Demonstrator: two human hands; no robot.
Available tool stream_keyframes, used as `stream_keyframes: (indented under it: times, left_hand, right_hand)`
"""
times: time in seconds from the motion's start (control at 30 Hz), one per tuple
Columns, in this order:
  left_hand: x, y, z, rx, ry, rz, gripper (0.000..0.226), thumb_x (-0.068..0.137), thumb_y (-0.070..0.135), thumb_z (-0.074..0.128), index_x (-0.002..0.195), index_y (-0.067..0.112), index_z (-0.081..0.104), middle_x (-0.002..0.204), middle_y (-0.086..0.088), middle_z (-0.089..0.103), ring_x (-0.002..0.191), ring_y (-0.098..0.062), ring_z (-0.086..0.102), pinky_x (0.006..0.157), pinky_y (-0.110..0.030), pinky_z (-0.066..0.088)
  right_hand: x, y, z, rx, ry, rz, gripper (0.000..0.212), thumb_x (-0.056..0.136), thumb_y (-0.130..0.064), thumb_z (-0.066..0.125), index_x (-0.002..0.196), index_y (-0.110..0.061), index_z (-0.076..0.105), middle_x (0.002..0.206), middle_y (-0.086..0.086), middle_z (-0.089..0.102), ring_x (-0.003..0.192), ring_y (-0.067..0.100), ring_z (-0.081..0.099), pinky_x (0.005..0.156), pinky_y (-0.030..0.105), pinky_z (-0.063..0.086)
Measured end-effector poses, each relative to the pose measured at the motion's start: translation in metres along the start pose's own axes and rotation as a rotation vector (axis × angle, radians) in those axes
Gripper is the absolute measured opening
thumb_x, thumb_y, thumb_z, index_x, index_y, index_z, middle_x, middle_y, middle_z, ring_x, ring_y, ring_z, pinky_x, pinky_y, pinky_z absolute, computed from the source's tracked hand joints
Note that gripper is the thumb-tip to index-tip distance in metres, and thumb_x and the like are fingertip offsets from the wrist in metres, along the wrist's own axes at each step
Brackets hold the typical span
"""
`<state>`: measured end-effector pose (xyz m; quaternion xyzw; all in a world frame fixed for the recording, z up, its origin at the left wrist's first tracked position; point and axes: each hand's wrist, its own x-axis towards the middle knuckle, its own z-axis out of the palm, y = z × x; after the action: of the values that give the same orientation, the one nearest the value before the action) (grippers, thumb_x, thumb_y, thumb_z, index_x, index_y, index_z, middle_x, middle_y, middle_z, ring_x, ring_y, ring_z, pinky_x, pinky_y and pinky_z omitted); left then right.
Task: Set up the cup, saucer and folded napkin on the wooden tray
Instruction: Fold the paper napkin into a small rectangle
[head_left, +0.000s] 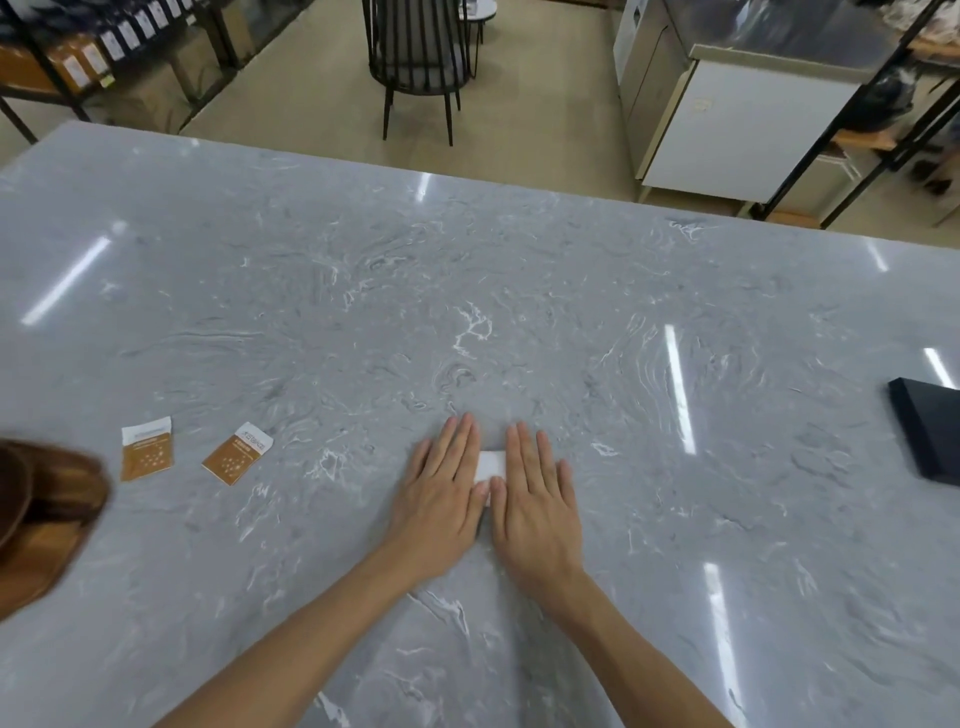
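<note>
On the grey marble desk (467, 291), two flat hands press a white napkin (491, 464).

The left hand (441, 499) and right hand (537, 506) lie side by side, fingers (460, 441) stretched open and gripping nothing, covering most of the napkin. At the far left edge sits the wooden tray (39, 525); its contents are cut off. Two orange packets (147, 448) (238, 453) lie nearby; a black box (930, 434) rests right.
</note>
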<state>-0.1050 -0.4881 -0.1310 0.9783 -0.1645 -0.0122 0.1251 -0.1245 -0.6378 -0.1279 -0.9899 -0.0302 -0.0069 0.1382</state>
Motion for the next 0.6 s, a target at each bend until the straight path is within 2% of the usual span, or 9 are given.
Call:
stream_keyframes:
  times: [0.07, 0.13, 0.2, 0.27, 0.37, 0.43, 0.5, 0.53, 0.6]
  left_hand:
    - [0.001, -0.001, -0.001, 0.005, -0.024, 0.000, 0.068, 0.103, 0.045, 0.007, 0.161, 0.009, 0.003, 0.171, -0.005, -0.001, 0.158, -0.020, -0.003, 0.128, -0.045, 0.011]
    - [0.000, -0.001, -0.003, 0.015, -0.038, 0.000, 0.068, 0.103, 0.044, 0.004, 0.161, 0.010, -0.002, 0.171, -0.003, -0.006, 0.158, -0.019, -0.009, 0.129, -0.043, 0.006]
    - [0.000, 0.001, -0.003, 0.011, -0.036, -0.002, 0.067, 0.104, 0.044, 0.005, 0.161, 0.010, -0.003, 0.171, -0.003, -0.008, 0.157, -0.019, -0.012, 0.129, -0.041, 0.000]
    - [0.001, 0.001, -0.004, -0.010, -0.050, -0.011, 0.066, 0.106, 0.042, 0.011, 0.161, 0.010, -0.006, 0.170, -0.003, -0.011, 0.157, -0.019, -0.015, 0.128, -0.041, -0.004]
    - [0.001, 0.002, -0.006, -0.045, -0.074, -0.036, 0.066, 0.107, 0.042, 0.013, 0.159, 0.011, -0.012, 0.169, 0.000, -0.019, 0.155, -0.019, -0.022, 0.129, -0.045, -0.002]
    - [-0.001, 0.007, -0.009, -0.074, -0.076, -0.064, 0.068, 0.107, 0.044, 0.014, 0.159, 0.012, -0.015, 0.168, 0.001, -0.023, 0.154, -0.018, -0.026, 0.128, -0.046, -0.003]
    - [-0.005, 0.012, -0.011, -0.098, -0.070, -0.098, 0.068, 0.107, 0.045, 0.013, 0.158, 0.013, -0.019, 0.167, 0.002, -0.027, 0.152, -0.018, -0.030, 0.128, -0.045, -0.007]
    - [-0.006, 0.014, -0.012, -0.113, -0.067, -0.119, 0.068, 0.107, 0.044, 0.013, 0.158, 0.013, -0.020, 0.166, 0.001, -0.028, 0.152, -0.018, -0.031, 0.128, -0.045, -0.008]
    - [-0.009, 0.016, -0.015, -0.150, -0.069, -0.165, 0.067, 0.108, 0.042, 0.013, 0.157, 0.012, -0.021, 0.166, 0.000, -0.029, 0.151, -0.018, -0.032, 0.127, -0.044, -0.009]
  right_hand:
    - [0.000, -0.004, -0.003, 0.022, 0.003, 0.015, 0.059, 0.110, -0.036, 0.026, 0.164, -0.016, 0.012, 0.172, -0.002, 0.009, 0.160, 0.020, 0.000, 0.130, 0.046, 0.008]
    - [-0.002, -0.009, -0.010, 0.034, 0.006, 0.047, 0.060, 0.109, -0.037, 0.032, 0.163, -0.016, 0.019, 0.170, 0.003, 0.022, 0.158, 0.028, 0.018, 0.128, 0.047, 0.018]
    - [-0.004, -0.015, -0.016, 0.078, 0.034, 0.162, 0.063, 0.105, -0.041, 0.040, 0.160, -0.013, 0.030, 0.157, 0.012, 0.044, 0.142, 0.034, 0.042, 0.117, 0.046, 0.035]
    - [-0.005, -0.018, -0.022, 0.199, 0.066, 0.301, 0.065, 0.100, -0.044, 0.053, 0.151, -0.007, 0.042, 0.138, 0.017, 0.055, 0.122, 0.033, 0.054, 0.102, 0.041, 0.045]
    - [0.001, -0.013, -0.033, 0.454, -0.024, 0.452, 0.053, 0.097, -0.041, 0.062, 0.134, -0.006, 0.054, 0.128, 0.015, 0.062, 0.111, 0.031, 0.063, 0.085, 0.033, 0.046]
    - [0.010, -0.009, -0.043, 0.613, -0.100, 0.531, 0.042, 0.095, -0.039, 0.066, 0.119, -0.005, 0.063, 0.113, 0.012, 0.069, 0.101, 0.028, 0.067, 0.079, 0.034, 0.047]
    - [0.019, -0.007, -0.053, 0.875, -0.142, 0.625, 0.026, 0.091, -0.031, 0.073, 0.092, -0.005, 0.071, 0.088, 0.011, 0.069, 0.073, 0.024, 0.065, 0.066, 0.040, 0.050]
    - [0.022, -0.007, -0.057, 1.002, -0.167, 0.678, 0.024, 0.088, -0.026, 0.076, 0.084, -0.003, 0.072, 0.081, 0.012, 0.068, 0.063, 0.021, 0.063, 0.056, 0.036, 0.050]
    - [0.027, -0.008, -0.063, 1.151, -0.220, 0.740, 0.022, 0.085, -0.020, 0.080, 0.090, 0.001, 0.074, 0.083, 0.014, 0.072, 0.062, 0.021, 0.066, 0.047, 0.027, 0.050]
